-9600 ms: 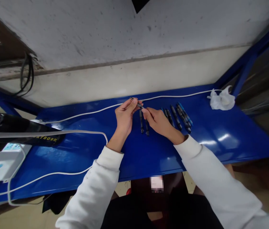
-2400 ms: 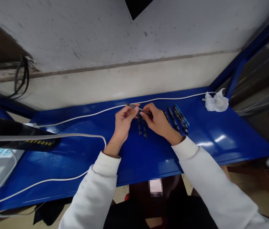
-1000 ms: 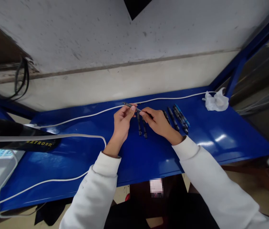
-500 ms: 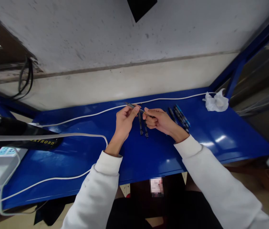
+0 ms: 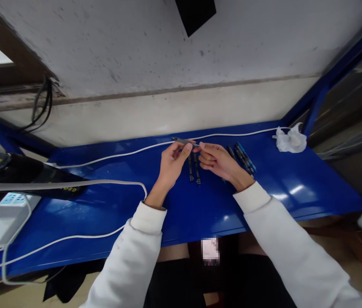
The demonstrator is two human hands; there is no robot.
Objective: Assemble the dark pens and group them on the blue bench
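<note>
Above the middle of the blue table (image 5: 206, 214), my left hand (image 5: 170, 166) pinches a dark grey pen (image 5: 180, 140) between thumb and fingers, its tip pointing up and left. My right hand (image 5: 218, 161) is closed on the pen's other end, its fingertips almost against the left thumb. What exactly lies inside the right fingers is mostly hidden. Just below the hands, two dark pen parts (image 5: 197, 171) with clips lie side by side. Right of my right hand rests a bunch of several black and blue pens (image 5: 245, 157).
A crumpled white plastic bag (image 5: 292, 140) sits at the back right. White cables (image 5: 117, 156) cross the table. At left are a black cylindrical device (image 5: 36, 177) and a white power strip (image 5: 7, 218). A wall (image 5: 168, 113) stands behind.
My hands have come closer together. The thin shaft that showed between them is now mostly out of sight, and the pen lies flatter. The camera view has shifted slightly.
</note>
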